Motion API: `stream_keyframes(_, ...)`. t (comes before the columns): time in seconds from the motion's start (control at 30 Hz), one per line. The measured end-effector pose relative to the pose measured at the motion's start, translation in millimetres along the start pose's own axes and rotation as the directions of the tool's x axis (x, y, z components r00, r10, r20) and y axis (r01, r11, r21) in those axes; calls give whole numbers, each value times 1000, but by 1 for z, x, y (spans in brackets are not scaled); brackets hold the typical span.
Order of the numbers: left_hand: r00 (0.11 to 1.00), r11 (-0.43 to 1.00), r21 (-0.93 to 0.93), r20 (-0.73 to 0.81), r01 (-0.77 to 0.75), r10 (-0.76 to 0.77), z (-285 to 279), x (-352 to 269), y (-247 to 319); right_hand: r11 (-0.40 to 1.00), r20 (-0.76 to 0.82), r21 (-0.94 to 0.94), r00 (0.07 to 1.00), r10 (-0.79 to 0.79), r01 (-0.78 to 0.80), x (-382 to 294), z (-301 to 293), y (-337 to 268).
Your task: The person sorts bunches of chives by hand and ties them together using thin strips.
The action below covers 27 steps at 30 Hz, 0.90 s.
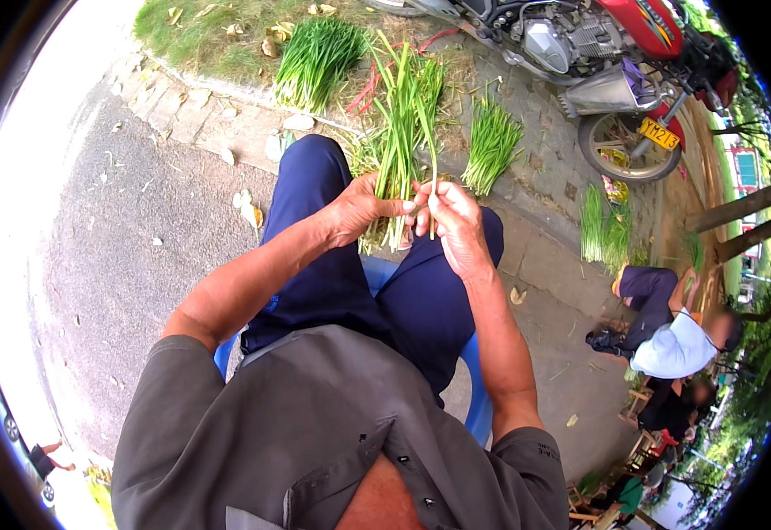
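Observation:
Between my knees, my left hand [365,207] grips a bunch of long green leafy stalks [398,132], like garlic chives, with the pale ends pointing towards me. Close beside it, my right hand [450,222] pinches one separate stalk [433,156] between thumb and fingers. Beyond my knees, a large bundle of the greens [319,66] lies at the edge of the grass. A smaller bundle [491,144] rests on the paving to the right. More loose greens lie behind and under the held bunch, partly hidden by it.
A red motorcycle [644,30] stands at the upper right. Further bundles of greens [601,225] lie on the right, near a seated person [673,344] holding greens; other people sit beyond. Red ribbon [369,86] lies by the large bundle. I sit on a blue plastic seat [478,391].

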<state>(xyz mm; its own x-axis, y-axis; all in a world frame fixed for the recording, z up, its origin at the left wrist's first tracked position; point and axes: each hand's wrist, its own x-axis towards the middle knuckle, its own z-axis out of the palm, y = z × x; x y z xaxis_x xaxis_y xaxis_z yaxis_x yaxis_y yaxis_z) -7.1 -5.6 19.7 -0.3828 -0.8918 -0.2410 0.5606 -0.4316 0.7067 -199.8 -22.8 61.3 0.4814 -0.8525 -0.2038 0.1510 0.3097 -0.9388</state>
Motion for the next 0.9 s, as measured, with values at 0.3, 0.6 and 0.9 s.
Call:
stream_keyframes(0.3, 994, 987, 131, -68, 89, -81, 4, -4, 3, 986, -172, -139, 982, 71, -96, -1, 6, -8)
stream_keyframes(0.6, 994, 991, 84, -39, 101, -98, 8, -6, 0, 994, -128, -54, 988, 85, -93, -1, 4, -4)
stream_keyframes(0.9, 994, 991, -78, 7, 105, -105, 0, -1, -2, 997, -197, -18, 978, 74, -79, 1, -7, 9)
